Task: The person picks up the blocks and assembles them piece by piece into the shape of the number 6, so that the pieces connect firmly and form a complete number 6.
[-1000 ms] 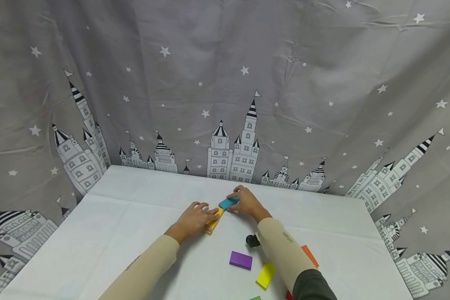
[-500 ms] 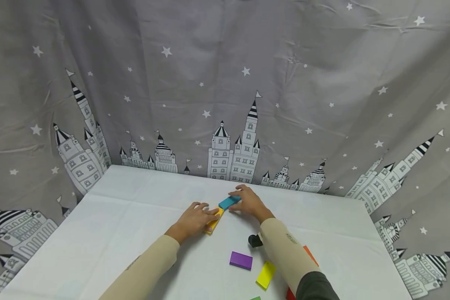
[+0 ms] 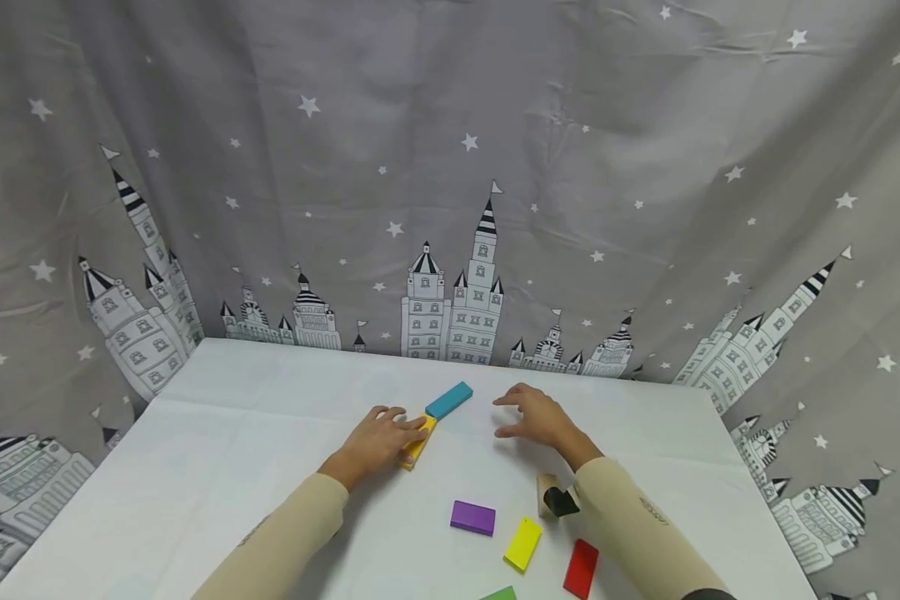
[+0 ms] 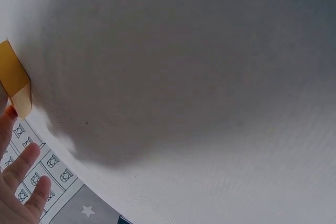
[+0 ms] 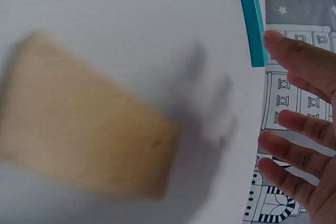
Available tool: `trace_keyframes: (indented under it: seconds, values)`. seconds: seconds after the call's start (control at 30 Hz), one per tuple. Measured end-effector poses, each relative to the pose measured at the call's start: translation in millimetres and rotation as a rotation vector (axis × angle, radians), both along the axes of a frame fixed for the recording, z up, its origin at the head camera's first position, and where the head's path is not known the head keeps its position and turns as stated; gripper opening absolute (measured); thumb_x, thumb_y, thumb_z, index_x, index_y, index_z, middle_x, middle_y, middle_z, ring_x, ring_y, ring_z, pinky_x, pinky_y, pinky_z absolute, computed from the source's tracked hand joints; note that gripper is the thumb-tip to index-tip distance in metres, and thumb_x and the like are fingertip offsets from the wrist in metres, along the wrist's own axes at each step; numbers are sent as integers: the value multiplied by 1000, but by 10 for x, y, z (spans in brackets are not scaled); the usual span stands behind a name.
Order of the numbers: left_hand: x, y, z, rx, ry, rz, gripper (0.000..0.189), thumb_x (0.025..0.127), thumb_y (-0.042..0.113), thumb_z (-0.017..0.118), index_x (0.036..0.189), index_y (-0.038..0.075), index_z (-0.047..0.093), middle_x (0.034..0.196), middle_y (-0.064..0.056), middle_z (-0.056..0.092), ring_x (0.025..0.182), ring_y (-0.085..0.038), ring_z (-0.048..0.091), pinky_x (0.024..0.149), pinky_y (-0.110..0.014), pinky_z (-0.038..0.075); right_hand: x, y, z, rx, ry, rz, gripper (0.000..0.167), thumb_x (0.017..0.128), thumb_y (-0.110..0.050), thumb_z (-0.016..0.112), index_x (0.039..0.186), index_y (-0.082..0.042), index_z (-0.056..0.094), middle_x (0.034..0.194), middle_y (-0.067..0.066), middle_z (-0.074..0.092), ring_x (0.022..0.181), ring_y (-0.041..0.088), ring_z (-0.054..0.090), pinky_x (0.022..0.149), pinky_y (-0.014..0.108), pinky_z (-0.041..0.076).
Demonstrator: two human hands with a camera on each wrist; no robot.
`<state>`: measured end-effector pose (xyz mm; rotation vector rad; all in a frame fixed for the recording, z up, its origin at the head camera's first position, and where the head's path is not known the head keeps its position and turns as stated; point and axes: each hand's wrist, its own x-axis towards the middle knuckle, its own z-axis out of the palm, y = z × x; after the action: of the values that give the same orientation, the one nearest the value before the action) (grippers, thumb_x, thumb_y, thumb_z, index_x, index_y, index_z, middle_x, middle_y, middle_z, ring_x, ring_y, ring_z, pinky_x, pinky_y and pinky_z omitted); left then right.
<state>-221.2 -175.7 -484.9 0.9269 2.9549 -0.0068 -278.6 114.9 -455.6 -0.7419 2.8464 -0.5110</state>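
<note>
An amber-yellow block (image 3: 421, 444) lies slanted on the white table, and my left hand (image 3: 375, 439) grips it with thumb and index finger. In the left wrist view, part of that block (image 4: 13, 69) shows at the left edge beside the fingers. A blue block (image 3: 448, 401) lies at the amber block's far end, their corners meeting. My right hand (image 3: 536, 418) is apart from the blue block, to its right, fingers spread and holding nothing. The right wrist view shows the blue block (image 5: 252, 27) left of the thumb.
Nearer the front lie a purple block (image 3: 472, 518), a bright yellow block (image 3: 523, 544), a red block (image 3: 581, 568) and a green block (image 3: 501, 593). A plain wooden block (image 3: 546, 493) stands by the right sleeve. A grey castle-print curtain (image 3: 360, 208) hangs behind the table.
My right hand has let go of the blue block and moved right. The blue block stays in place, and the left hand keeps its hold. The wooden and red blocks show more now.
</note>
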Motion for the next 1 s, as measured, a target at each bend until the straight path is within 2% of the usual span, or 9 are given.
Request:
trace_keyframes:
  seconds: [0.23,0.37,0.5,0.67,0.83,1.0]
  values:
    - [-31,13,-7,11,-11,11,49,87,36,63,134,22,59,141,2,53,127,-33,48,105,-51,36,357,254,-25,-2,-24,-18,46,77,-33,81,119,-16,70,123,7,58,94,20,60,82,45,52]
    - [-32,2,-23,7,3,2,50,87,36,64,134,20,59,140,1,54,126,-34,48,104,-52,36,539,358,-48,-10,-45,-27,46,77,-32,82,118,-16,70,125,8,56,93,20,59,82,44,51]
    - [-18,11,-17,19,12,-16,50,86,36,64,133,18,60,139,0,55,124,-34,49,103,-51,37,729,448,-92,-17,-40,-68,44,76,-31,82,116,-16,71,124,7,56,99,24,59,84,48,52]
    - [-9,4,-15,29,28,-31,51,86,35,65,132,16,60,139,-2,56,123,-35,50,102,-51,38,955,491,-198,50,4,-123,45,77,-34,81,117,-14,70,123,8,56,96,25,59,80,45,53]
    - [-20,-8,-32,42,41,-34,51,85,35,65,132,16,61,138,-2,56,122,-36,50,101,-52,38,1093,495,-308,20,17,-164,44,80,-33,78,118,-13,70,123,8,56,86,19,56,74,36,53]
    - [-25,-1,-36,49,48,-48,50,86,35,64,131,15,61,138,-3,56,122,-37,50,100,-52,39,1142,496,-375,-26,14,-191,43,81,-29,77,120,-12,68,124,7,55,81,15,53,67,26,49]
